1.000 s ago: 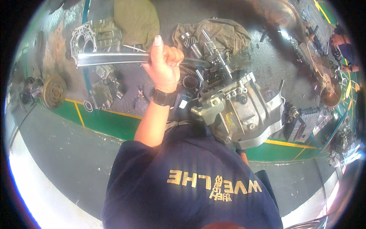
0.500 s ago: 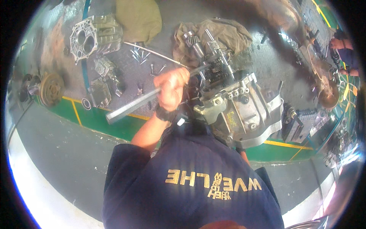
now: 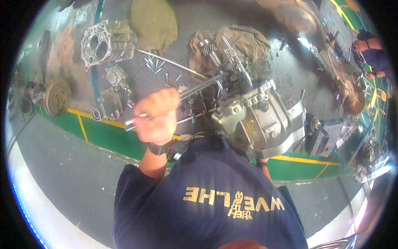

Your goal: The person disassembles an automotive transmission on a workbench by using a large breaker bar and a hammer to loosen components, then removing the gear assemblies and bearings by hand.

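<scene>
A long grey metal bar (image 3: 199, 87) slants up and right, and my left hand (image 3: 159, 113) is closed around its near-left end. The bar's far tip reaches the gears and shafts (image 3: 234, 68) at the far side of a gearbox housing (image 3: 259, 120); whether it touches them is unclear. A gear shaft (image 3: 210, 50) and a slim rod (image 3: 232, 52) stick out there, over a brown cloth (image 3: 253, 39). My right hand (image 3: 262, 160) is at the housing's near edge, with its fingers hidden beneath it.
An open casing (image 3: 110, 43) stands at the far left beside an olive cloth (image 3: 153, 23). Smaller castings (image 3: 108, 103), loose bolts (image 3: 154, 65) and a thin rod (image 3: 172, 63) lie on the table. A round drum (image 3: 58, 97) is farther left. Another person's hands (image 3: 368, 45) show at the far right.
My left hand has slid left and nearer along the bar, from its middle toward its near end. The bar's far tip stays among the gears. My right hand shows slightly more.
</scene>
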Demonstrator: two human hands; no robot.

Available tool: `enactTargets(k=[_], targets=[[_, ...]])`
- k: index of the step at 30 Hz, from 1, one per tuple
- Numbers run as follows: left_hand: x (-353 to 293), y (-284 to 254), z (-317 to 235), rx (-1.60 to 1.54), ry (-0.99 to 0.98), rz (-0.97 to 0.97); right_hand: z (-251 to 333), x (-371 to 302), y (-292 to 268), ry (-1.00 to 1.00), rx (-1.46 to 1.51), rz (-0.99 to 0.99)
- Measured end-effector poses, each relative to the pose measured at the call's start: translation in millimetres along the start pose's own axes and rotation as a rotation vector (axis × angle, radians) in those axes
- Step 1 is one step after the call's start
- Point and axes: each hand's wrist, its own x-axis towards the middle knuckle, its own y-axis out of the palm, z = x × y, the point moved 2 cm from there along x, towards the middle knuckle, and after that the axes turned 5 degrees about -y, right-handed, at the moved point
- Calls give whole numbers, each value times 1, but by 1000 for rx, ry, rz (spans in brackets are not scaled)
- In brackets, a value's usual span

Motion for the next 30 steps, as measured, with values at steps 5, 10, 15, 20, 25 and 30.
enactTargets(k=[5, 10, 15, 20, 25, 30], targets=[[1, -38, -11, -106, -56, 164, -1, 6, 6, -135, -101, -120], [15, -94, -11, -287, -78, 121, -11, 13, 4, 126, 183, 117], [7, -137, -3, -410, -100, 53, -3, 15, -5, 40, -68, 141], [8, -142, 3, -445, -96, 53, -9, 21, -16, -67, -135, 120], [-7, -123, -2, -361, -51, -89, 21, 34, -48, 13, -240, 383], [-12, -113, -13, -167, -150, -749, 27, 36, -74, -32, -222, 378]])
